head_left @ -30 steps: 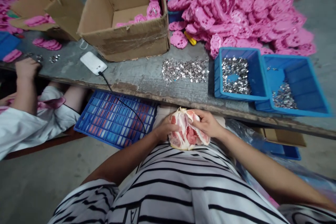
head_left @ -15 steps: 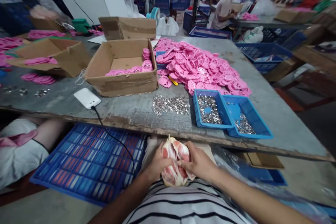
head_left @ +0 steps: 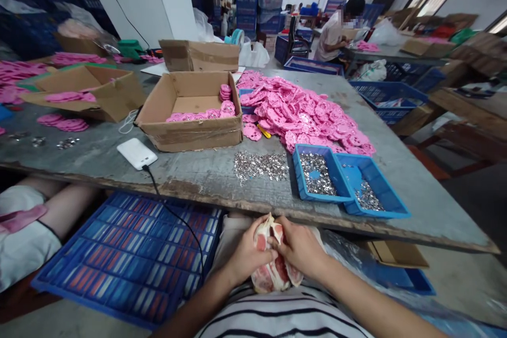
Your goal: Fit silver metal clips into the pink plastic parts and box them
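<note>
A peeled pomelo (head_left: 272, 274) with pink flesh and white pith rests in my lap, below the table's front edge. My left hand (head_left: 246, 256) grips its left side. My right hand (head_left: 299, 249) holds its right side, fingers curled over the top. On the grey table (head_left: 206, 174) above lie a heap of pink plastic parts (head_left: 304, 111), a scatter of small silver pieces (head_left: 259, 165) and two blue trays (head_left: 336, 193) holding more silver pieces.
An open cardboard box (head_left: 194, 111) with pink parts stands mid-table; a white phone (head_left: 137, 153) with a black cable lies beside it. A blue crate (head_left: 127, 253) sits under the table. A seated person's leg (head_left: 59, 208) is at left. Another person (head_left: 336, 29) works far behind.
The view has tilted up from my lap to the whole table and room. Both hands have stayed on the pomelo, with my right fingers shifted over its top.
</note>
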Demonstrator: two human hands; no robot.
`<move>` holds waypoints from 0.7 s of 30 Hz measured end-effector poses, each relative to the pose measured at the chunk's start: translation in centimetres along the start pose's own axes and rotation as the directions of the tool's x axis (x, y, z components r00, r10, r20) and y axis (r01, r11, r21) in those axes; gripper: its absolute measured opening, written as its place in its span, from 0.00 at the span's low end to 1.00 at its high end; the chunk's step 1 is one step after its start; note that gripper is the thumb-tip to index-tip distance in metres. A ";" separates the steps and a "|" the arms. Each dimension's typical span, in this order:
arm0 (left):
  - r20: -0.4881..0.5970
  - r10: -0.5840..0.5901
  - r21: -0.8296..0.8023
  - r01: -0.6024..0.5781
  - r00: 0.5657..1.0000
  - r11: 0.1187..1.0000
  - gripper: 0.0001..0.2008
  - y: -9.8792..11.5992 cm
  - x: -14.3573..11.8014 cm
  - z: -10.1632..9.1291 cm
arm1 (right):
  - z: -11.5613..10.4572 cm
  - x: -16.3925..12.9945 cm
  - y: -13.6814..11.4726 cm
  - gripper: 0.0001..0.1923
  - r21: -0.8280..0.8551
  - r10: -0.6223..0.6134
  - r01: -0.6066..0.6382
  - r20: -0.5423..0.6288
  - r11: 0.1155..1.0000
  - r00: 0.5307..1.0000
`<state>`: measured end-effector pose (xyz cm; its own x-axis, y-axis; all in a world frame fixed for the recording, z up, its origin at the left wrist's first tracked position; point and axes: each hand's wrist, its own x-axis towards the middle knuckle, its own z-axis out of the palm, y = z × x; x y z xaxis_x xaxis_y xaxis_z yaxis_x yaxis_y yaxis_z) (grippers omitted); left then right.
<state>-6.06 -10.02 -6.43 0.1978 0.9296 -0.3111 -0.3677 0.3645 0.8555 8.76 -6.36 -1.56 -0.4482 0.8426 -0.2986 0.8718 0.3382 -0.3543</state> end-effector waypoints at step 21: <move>-0.054 -0.089 -0.335 0.066 0.995 0.940 0.26 -0.8 0.9 -1.0 | 1.4 0.5 0.3 0.02 0.128 -0.158 0.174 -0.126 0.976 0.979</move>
<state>-6.50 -9.40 -7.80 0.1808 0.8951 -0.4076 -0.6373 0.4223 0.6446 8.48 -6.42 -3.03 -0.5522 0.8243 -0.1248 0.7479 0.4237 -0.5110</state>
